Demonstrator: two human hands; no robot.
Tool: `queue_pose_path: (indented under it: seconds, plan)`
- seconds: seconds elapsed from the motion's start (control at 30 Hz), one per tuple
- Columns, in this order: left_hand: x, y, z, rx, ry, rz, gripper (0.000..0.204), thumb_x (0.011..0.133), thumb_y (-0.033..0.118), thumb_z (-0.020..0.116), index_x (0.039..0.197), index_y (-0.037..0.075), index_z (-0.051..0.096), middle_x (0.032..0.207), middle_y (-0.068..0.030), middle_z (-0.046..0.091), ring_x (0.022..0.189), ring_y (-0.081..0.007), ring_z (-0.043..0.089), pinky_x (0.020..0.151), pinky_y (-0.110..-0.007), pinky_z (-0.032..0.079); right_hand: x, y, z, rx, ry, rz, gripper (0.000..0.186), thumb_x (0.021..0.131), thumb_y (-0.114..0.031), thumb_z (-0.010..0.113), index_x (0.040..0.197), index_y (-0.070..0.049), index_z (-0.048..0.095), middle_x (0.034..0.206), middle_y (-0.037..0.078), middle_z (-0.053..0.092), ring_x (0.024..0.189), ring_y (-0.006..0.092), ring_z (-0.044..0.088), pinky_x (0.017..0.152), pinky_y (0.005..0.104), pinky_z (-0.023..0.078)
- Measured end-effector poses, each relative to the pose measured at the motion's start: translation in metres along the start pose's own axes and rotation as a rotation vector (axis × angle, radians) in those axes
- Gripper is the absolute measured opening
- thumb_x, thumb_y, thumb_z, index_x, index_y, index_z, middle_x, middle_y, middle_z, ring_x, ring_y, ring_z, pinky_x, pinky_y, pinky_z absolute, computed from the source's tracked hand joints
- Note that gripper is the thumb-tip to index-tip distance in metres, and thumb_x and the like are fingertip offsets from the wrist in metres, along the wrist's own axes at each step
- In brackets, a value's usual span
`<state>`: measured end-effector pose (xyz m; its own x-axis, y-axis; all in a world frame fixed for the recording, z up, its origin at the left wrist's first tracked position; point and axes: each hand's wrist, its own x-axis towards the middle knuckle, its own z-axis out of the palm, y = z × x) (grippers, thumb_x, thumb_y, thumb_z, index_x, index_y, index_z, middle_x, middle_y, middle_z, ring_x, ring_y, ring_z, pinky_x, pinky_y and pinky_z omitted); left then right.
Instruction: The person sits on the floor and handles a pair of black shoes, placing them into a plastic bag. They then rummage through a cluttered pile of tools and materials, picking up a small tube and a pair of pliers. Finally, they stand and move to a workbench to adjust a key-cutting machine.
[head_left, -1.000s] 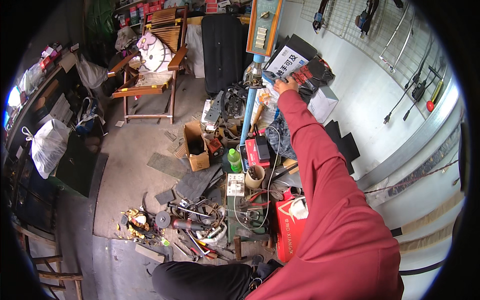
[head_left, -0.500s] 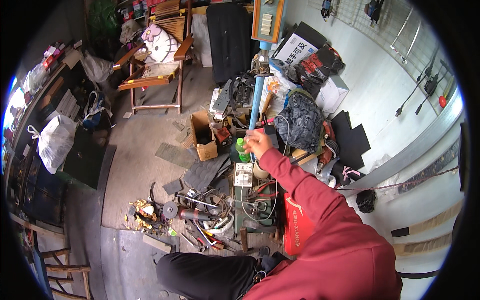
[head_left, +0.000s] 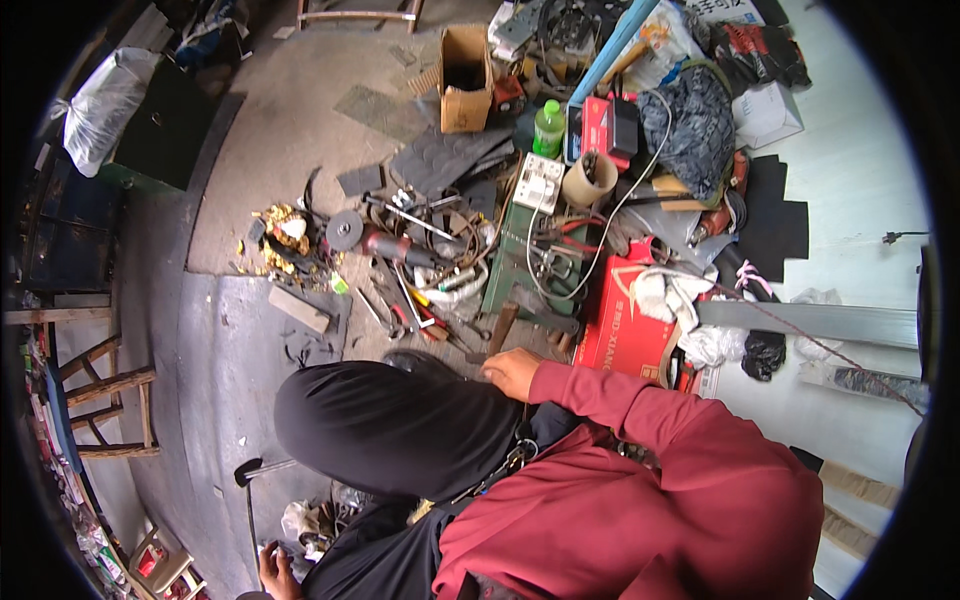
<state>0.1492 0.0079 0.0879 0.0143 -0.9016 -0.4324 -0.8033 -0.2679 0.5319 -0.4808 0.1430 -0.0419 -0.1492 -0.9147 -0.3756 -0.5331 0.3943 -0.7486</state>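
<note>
My right hand [head_left: 511, 375] is beside my bent knee, fingers curled together. What they hold, if anything, is hidden. Just beyond it, a brown wooden handle [head_left: 504, 328] sticks up by the green metal toolbox [head_left: 508, 262]. Low at the left, my left hand [head_left: 278, 574] is closed around the lower end of a thin dark rod [head_left: 251, 515], which has a black rounded head at its top. An angle grinder [head_left: 385, 243] lies among hand tools, with pliers [head_left: 395, 305] nearer me. Red-handled pliers [head_left: 580, 243] rest on the toolbox.
A white power strip [head_left: 540, 183], a green-capped bottle [head_left: 548, 130] and a beige cup [head_left: 589, 180] stand beyond the toolbox. A red box [head_left: 625, 320] lies right of it. An open cardboard box [head_left: 466, 80] stands farther off. A wooden stool frame [head_left: 110, 400] is at left.
My right hand has drawn back from near the green-capped bottle to beside my knee. The view has tilted downward, and my left hand with the thin rod has come into sight.
</note>
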Motion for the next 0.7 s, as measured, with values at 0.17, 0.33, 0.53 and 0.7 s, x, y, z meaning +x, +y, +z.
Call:
queue_pose_path:
  seconds: [0.17, 0.33, 0.53, 0.7]
  plan:
    - [-0.009, -0.016, -0.003, -0.038, -0.039, -0.103, 0.04, 0.096, 0.036, 0.068, 0.124, 0.007, 0.065, 0.093, -0.0008, 0.067, 0.076, -0.0104, 0.064, 0.063, -0.024, 0.045, -0.025, 0.074, 0.033, -0.002, -0.024, 0.196, 0.025, 0.093, -0.025, 0.064, 0.105, -0.004, 0.072, 0.095, 0.019, 0.073, 0.088, 0.0327, 0.072, 0.081, 0.0424, 0.055]
    - [-0.016, -0.016, -0.002, -0.054, -0.02, -0.097, 0.047, 0.096, 0.043, 0.068, 0.129, 0.009, 0.063, 0.096, -0.0009, 0.066, 0.081, -0.0122, 0.065, 0.065, -0.025, 0.046, -0.038, 0.142, 0.059, 0.521, -0.113, 0.921, 0.032, 0.094, -0.024, 0.066, 0.118, -0.004, 0.069, 0.095, 0.012, 0.074, 0.078, 0.0244, 0.071, 0.068, 0.0381, 0.058]
    - [-0.016, 0.008, -0.002, -0.07, -0.078, -0.194, 0.039, 0.099, 0.033, 0.066, 0.127, 0.007, 0.064, 0.092, -0.0001, 0.064, 0.078, -0.0094, 0.059, 0.063, -0.023, 0.041, -0.064, 0.177, 0.107, 0.385, -0.105, 0.773, 0.033, 0.09, -0.022, 0.069, 0.116, -0.003, 0.069, 0.102, 0.014, 0.074, 0.085, 0.0252, 0.073, 0.073, 0.0373, 0.06]
    - [-0.012, 0.014, -0.001, -0.044, -0.059, -0.17, 0.037, 0.1, 0.029, 0.064, 0.127, 0.004, 0.063, 0.095, -0.0031, 0.065, 0.078, -0.0111, 0.058, 0.064, -0.024, 0.043, -0.077, 0.187, 0.124, 0.283, -0.138, 0.747, 0.025, 0.092, -0.014, 0.068, 0.114, -0.003, 0.069, 0.092, 0.014, 0.073, 0.08, 0.0205, 0.072, 0.069, 0.0359, 0.058]
